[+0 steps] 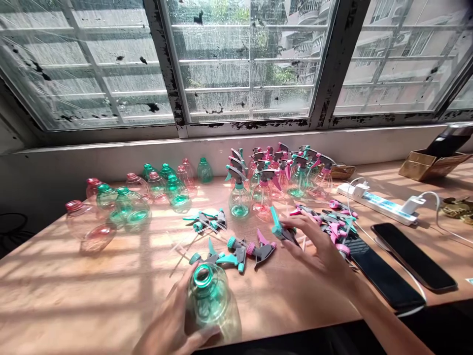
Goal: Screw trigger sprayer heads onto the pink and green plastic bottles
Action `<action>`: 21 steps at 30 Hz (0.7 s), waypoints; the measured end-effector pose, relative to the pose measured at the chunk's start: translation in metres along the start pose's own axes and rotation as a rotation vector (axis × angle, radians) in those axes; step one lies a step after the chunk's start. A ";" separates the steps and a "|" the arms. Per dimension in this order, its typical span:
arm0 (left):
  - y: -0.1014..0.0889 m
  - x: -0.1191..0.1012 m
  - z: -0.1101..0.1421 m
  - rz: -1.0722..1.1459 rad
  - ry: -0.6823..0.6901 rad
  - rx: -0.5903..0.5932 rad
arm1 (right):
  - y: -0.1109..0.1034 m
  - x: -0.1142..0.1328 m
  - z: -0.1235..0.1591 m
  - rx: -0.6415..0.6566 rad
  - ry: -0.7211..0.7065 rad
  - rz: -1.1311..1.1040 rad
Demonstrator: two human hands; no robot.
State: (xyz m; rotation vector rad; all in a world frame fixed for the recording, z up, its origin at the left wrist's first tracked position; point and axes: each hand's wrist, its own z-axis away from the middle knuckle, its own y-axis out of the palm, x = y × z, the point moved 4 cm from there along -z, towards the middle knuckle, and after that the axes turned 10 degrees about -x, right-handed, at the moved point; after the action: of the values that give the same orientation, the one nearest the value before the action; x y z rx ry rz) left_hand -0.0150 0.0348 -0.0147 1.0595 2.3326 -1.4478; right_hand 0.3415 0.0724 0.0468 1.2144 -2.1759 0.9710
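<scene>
My left hand [181,315] is wrapped round a clear green bottle [214,305] near the front edge of the table; its green neck is uncapped and faces up. Over the table to the right, my right hand [314,246] grips a grey and teal spray trigger head [283,230] between thumb and fingers. Part of that head is covered by the fingers. Between the hands lie loose teal and grey trigger heads [236,254] and a pink and grey trigger head [261,250]. More pink and teal trigger heads [332,224] are heaped behind my right hand.
Open green and pink bottles [133,207] stand at the back left. Bottles fitted with trigger heads [239,199] crowd the back middle. To the right are two phones [414,256], a white power strip [380,202] with cables, and a cardboard box [424,165] below the windows.
</scene>
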 end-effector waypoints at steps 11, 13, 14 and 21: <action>0.040 -0.044 -0.025 -0.079 0.214 -0.081 | -0.077 0.019 0.053 -0.155 0.369 -0.746; 0.039 -0.044 -0.023 -0.122 0.221 -0.099 | -0.076 0.016 0.058 -0.116 0.385 -0.765; 0.038 -0.044 -0.023 -0.141 0.226 -0.107 | -0.074 0.015 0.059 -0.108 0.390 -0.776; 0.038 -0.044 -0.021 -0.186 0.262 -0.132 | -0.054 0.020 0.058 -0.081 0.536 -0.708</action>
State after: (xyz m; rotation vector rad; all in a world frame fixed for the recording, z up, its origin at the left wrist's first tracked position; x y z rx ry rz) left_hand 0.0461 0.0417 -0.0086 1.0775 2.7331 -1.2566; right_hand 0.3747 -0.0019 0.0426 1.3454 -1.2225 0.7638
